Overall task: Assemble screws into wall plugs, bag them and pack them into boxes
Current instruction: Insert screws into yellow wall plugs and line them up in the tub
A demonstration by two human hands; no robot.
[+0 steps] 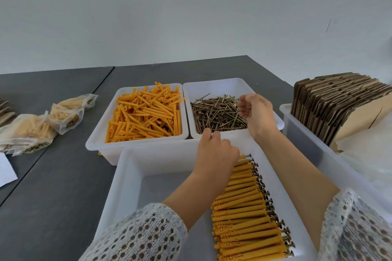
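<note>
A white bin (135, 148) at centre left holds loose orange wall plugs (146, 115). Beside it on the right, another white bin (214, 83) holds brass screws (216, 114). The near bin (127, 176) carries a neat row of plugs with screws in them (244, 203) along its right side. My left hand (214, 152) hovers at the near bin's far edge, fingers curled; I cannot see what it holds. My right hand (254, 112) hangs over the screws' right side with fingers loosely apart and nothing visible in it.
Several filled clear bags (36, 127) lie on the dark table (53, 197) at left, with white paper (6, 171) at the edge. A bin of flat cardboard boxes (339, 106) stands at right, with clear plastic (369, 154) in front of it.
</note>
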